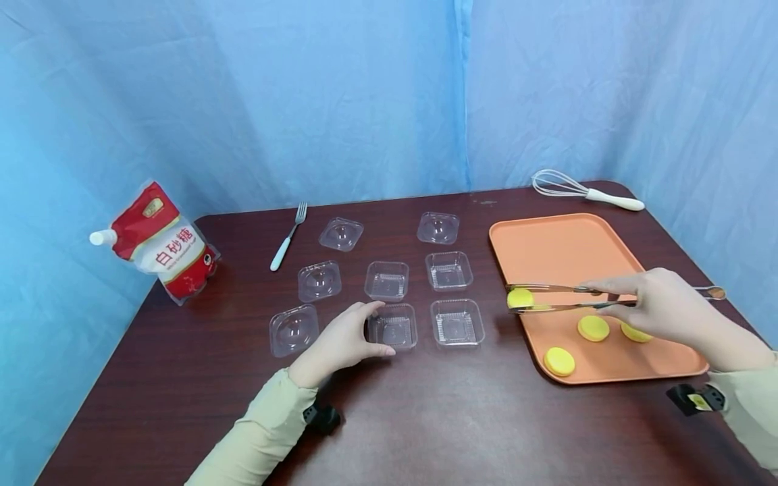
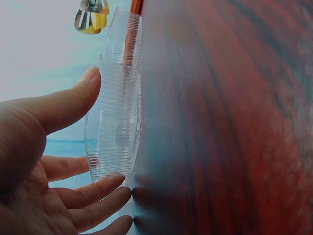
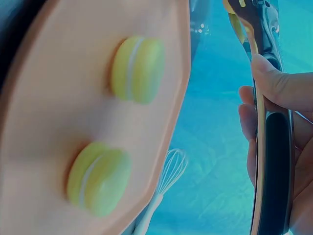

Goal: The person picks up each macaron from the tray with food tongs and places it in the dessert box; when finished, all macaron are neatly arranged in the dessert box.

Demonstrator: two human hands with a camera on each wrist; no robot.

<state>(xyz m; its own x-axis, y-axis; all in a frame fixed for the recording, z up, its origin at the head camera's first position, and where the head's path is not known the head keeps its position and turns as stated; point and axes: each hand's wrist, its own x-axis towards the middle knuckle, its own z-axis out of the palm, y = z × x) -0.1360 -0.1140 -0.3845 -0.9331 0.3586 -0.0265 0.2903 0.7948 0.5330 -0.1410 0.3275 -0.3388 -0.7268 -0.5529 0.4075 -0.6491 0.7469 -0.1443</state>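
Note:
My left hand (image 1: 346,337) holds a clear square plastic container (image 1: 395,327) at its left side, with the thumb at the near edge and the fingers around the far corner. In the left wrist view the thumb lies at the container's rim (image 2: 100,61). My right hand (image 1: 659,304) grips metal food tongs (image 1: 565,308) with dark handles. Between the tong tips is a yellow macaron (image 1: 520,298), raised over the left edge of an orange tray (image 1: 565,250). Three more yellow macarons (image 1: 592,328) rest on the tray, one partly hidden below the right hand.
Several clear containers (image 1: 458,322) stand mid-table, with domed clear lids (image 1: 294,331) to their left and behind. A fork (image 1: 288,237) lies back left, beside a red and white sugar pouch (image 1: 167,246). The whisk (image 1: 586,190) lies behind the tray. Blue curtains (image 1: 365,101) enclose the table.

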